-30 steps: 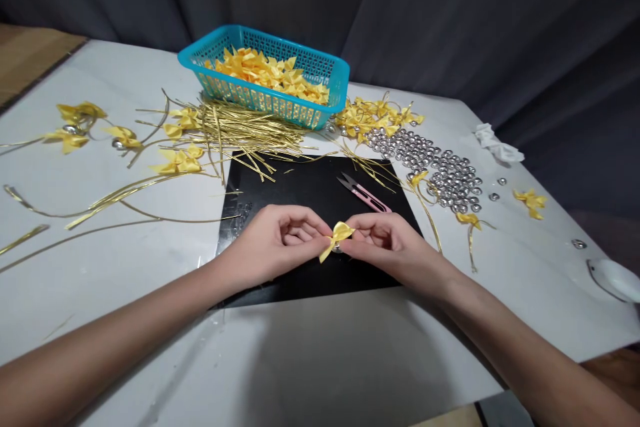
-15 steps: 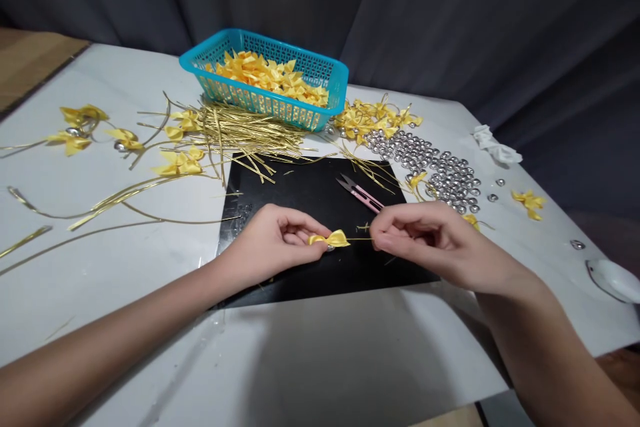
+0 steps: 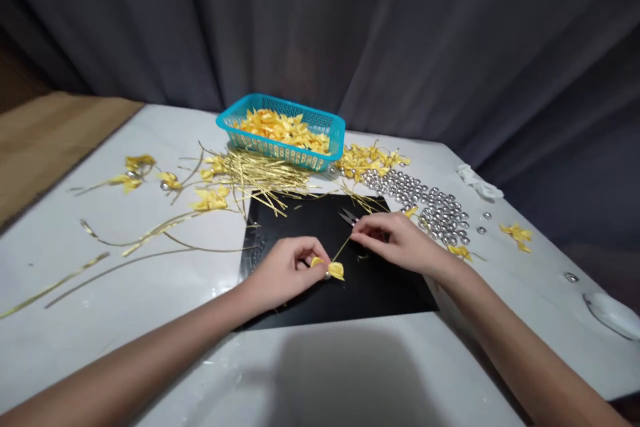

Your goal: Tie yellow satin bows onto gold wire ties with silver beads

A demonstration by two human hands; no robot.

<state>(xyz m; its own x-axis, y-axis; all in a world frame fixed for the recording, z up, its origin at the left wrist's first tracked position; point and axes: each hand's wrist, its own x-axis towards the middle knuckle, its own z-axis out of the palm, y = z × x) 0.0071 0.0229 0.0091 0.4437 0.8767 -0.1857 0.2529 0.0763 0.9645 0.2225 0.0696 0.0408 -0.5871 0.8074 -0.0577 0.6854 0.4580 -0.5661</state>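
My left hand [image 3: 285,271] pinches a small yellow ribbon bow [image 3: 334,269] just above the black mat [image 3: 320,293]. A thin gold wire [image 3: 343,248] runs up from the bow to my right hand [image 3: 395,240], whose fingertips are pinched on its far end. Pink-handled snips [image 3: 349,216] lie on the mat just beyond my right hand's fingers.
A teal basket [image 3: 332,131] full of yellow bows stands behind the mat, with a heap of gold wires [image 3: 260,177] in front of it. Silver beads [image 3: 433,203] are spread at the right, and bows with wire tails [image 3: 135,173] lie at the left. A white dish [image 3: 613,312] sits near the right edge.
My right hand has pulled the gold wire out from the bow, up and away toward the snips. The camera has tilted up, so everything sits lower in view.
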